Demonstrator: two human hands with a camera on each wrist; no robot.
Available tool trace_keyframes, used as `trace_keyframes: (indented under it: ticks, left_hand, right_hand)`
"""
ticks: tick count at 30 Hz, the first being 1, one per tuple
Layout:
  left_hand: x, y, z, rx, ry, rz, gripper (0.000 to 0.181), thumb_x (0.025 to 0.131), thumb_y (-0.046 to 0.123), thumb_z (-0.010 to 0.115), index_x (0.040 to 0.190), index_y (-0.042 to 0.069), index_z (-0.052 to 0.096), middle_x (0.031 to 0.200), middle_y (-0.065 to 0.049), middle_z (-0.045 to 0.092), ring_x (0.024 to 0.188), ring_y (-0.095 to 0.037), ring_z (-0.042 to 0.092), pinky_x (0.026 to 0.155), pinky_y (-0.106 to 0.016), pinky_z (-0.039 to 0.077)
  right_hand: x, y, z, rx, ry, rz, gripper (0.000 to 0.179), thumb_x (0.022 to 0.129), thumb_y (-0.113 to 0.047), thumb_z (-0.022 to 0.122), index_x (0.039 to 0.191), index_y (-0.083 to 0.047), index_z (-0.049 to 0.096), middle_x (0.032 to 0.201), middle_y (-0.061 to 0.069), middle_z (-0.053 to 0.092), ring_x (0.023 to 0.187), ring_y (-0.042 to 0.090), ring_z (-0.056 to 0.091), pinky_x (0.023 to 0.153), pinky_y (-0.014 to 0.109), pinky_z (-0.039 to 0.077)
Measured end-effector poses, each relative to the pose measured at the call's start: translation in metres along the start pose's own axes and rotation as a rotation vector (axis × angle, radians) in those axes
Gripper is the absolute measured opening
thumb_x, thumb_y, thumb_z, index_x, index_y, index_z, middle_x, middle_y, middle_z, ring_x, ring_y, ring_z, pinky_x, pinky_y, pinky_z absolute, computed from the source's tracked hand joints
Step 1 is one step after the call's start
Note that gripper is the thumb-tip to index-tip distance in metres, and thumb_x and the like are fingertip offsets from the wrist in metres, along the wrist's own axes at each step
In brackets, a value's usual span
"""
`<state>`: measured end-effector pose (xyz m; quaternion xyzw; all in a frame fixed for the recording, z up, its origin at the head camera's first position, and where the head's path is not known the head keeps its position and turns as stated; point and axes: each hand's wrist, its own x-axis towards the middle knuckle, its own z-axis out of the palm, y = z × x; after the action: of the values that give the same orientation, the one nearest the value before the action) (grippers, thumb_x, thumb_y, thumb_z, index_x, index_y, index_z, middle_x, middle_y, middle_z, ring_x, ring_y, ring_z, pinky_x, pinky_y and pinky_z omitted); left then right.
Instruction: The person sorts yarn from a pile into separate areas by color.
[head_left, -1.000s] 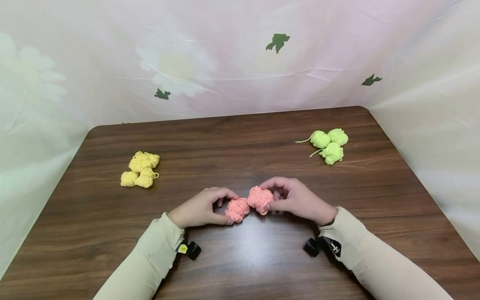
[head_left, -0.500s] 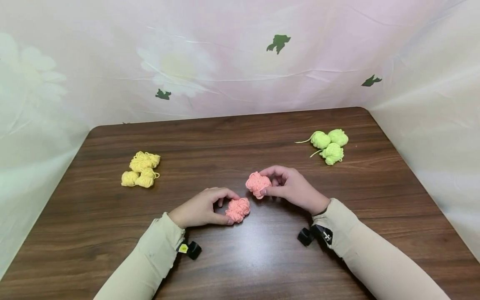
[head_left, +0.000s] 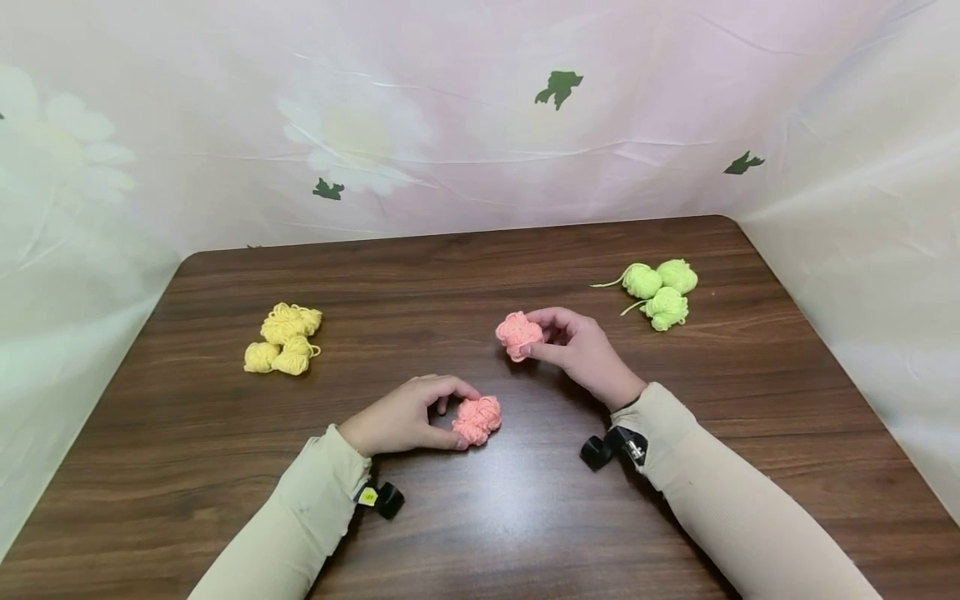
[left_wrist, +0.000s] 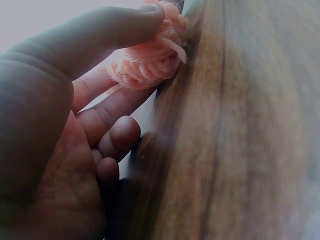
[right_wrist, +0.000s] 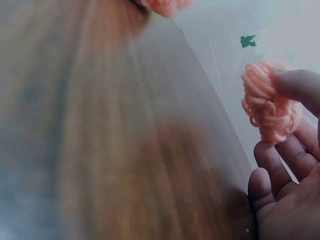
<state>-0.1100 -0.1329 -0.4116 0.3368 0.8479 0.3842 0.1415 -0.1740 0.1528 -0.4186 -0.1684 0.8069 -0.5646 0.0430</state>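
Observation:
Two small pink yarn balls are in my hands near the middle of the wooden table. My left hand [head_left: 408, 417] pinches one pink yarn ball [head_left: 477, 419] between thumb and fingers, low at the tabletop; the left wrist view shows the thumb over this yarn ball [left_wrist: 150, 62] and the last two fingers curled beneath. Farther back, my right hand [head_left: 581, 346] pinches the other pink yarn ball [head_left: 518, 336]. In the right wrist view that yarn ball [right_wrist: 270, 105] sits between thumb and fingertips, raised off the table.
Several yellow yarn balls [head_left: 285, 323] lie bunched at the left of the table [head_left: 420, 292]. Three green yarn balls [head_left: 666, 307] form a cluster at the back right, two loose yarn tails pointing left. A flowered cloth [head_left: 450, 125] hangs behind the table.
My right hand has carried its pink yarn ball away from the other one, toward the far side of the table. The left hand and its yarn ball have stayed in place.

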Motion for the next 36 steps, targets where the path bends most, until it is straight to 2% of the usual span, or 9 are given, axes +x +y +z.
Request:
trace_keyframes:
  ticks: [8,14,26,36]
  left_hand:
    - [0.000,-0.001,0.000,0.004,-0.004,0.001,0.050,0.080,0.031,0.087,0.124,0.023,0.065,0.092,0.006,0.058,0.084,-0.012,0.049,0.073,-0.027,0.043]
    - [0.000,0.000,0.000,-0.002,-0.009,-0.003,0.050,0.080,0.030,0.087,0.124,0.023,0.065,0.094,0.007,0.059,0.085,-0.012,0.049,0.074,-0.027,0.043]
    - [0.001,-0.001,0.001,-0.004,-0.011,-0.009,0.049,0.080,0.032,0.086,0.125,0.025,0.065,0.093,0.007,0.058,0.085,-0.012,0.049,0.073,-0.027,0.042]
    - [0.000,0.000,0.000,-0.002,-0.007,-0.011,0.049,0.080,0.032,0.087,0.124,0.024,0.065,0.090,0.006,0.057,0.084,-0.012,0.049,0.073,-0.027,0.042]
  right_hand:
    - [0.012,0.002,0.000,0.024,0.059,0.014,0.040,0.083,-0.009,0.083,0.119,-0.002,0.068,0.103,0.013,0.069,0.087,0.018,0.060,0.073,0.022,0.049]
    - [0.021,0.005,0.000,0.029,0.082,0.028,0.043,0.084,-0.010,0.082,0.123,-0.001,0.066,0.107,0.015,0.069,0.088,0.018,0.059,0.073,0.021,0.048]
    - [0.034,0.005,-0.003,-0.011,0.082,0.075,0.043,0.085,-0.014,0.082,0.123,-0.002,0.066,0.109,0.012,0.069,0.091,0.019,0.061,0.074,0.020,0.049]
    - [0.043,0.007,-0.001,-0.079,0.067,0.106,0.041,0.085,-0.017,0.082,0.120,-0.004,0.067,0.101,0.008,0.067,0.089,0.018,0.059,0.072,0.022,0.047]
